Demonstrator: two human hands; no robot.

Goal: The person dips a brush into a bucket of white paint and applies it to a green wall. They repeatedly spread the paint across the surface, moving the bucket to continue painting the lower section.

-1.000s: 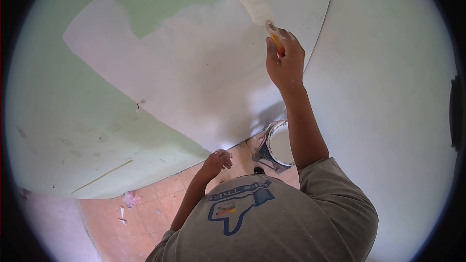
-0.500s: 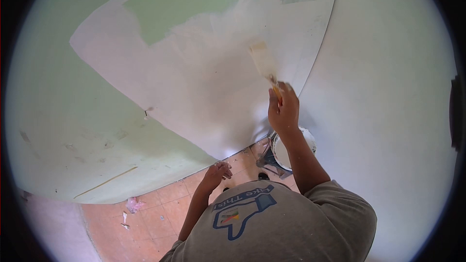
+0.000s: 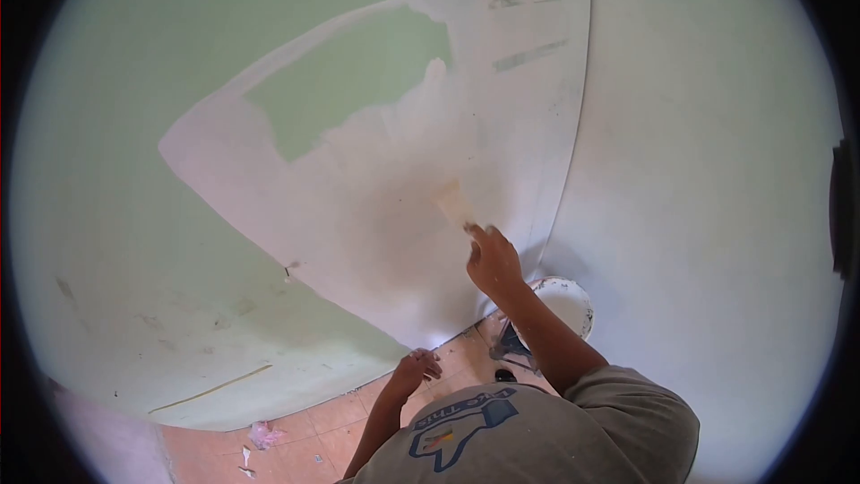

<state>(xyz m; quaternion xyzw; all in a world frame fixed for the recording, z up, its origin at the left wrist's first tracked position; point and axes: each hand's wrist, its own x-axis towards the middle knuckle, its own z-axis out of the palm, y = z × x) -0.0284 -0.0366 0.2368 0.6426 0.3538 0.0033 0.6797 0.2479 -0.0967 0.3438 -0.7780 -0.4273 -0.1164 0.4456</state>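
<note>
My right hand [image 3: 494, 262] is closed round the handle of a wide, pale-bristled paintbrush [image 3: 454, 203], its bristles against or just in front of the white-painted part of the wall [image 3: 358, 233]. An unpainted green patch [image 3: 354, 76] shows above and to the left of the brush. Low down near the wall's bottom edge, my left hand [image 3: 417, 369] hangs with its fingers loosely bent and apart, holding nothing that shows.
A white bucket [image 3: 566, 305] with paint-marked rim stands on a dark support at the wall corner, behind my right forearm. A nail [image 3: 288, 271] sticks out of the wall. Pink plastic [image 3: 265, 434] and scraps lie on the tiled floor [image 3: 313, 426].
The view has tilted upward, so the wall sits lower in the frame. My right hand has moved the brush left and downward along the wall. My left hand stays low.
</note>
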